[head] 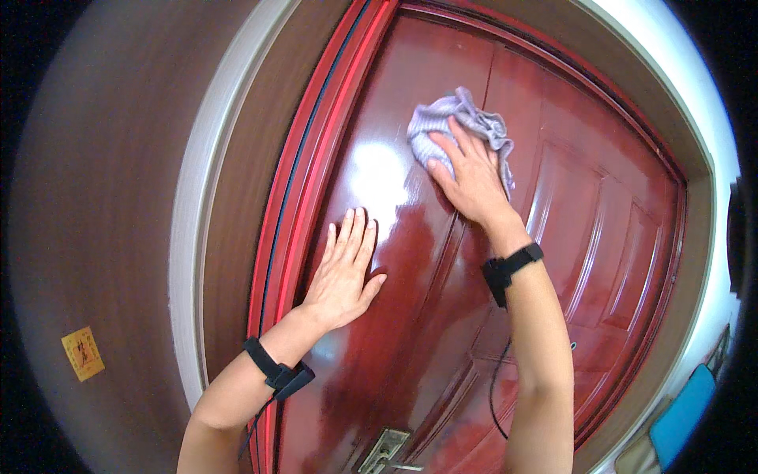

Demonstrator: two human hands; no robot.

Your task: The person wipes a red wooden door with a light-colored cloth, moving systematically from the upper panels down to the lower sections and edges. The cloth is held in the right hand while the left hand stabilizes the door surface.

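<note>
A glossy dark red panelled door (402,260) fills the middle of the head view. My right hand (471,175) presses a crumpled light purple cloth (429,139) against its upper part, fingers spread over the fabric. Lower and to the left, my left hand (343,272) lies flat on the door near its left edge, holding nothing, with the thumb apart from the fingers. Each wrist wears a black strap with a small device and a thin cable.
A metal lever handle with its plate (385,450) sits at the bottom of the door. A red frame (296,207) and a pale trim strip (189,237) border it on the left. A yellow card (83,354) is on the brown wall; a blue object (681,418) stands at lower right.
</note>
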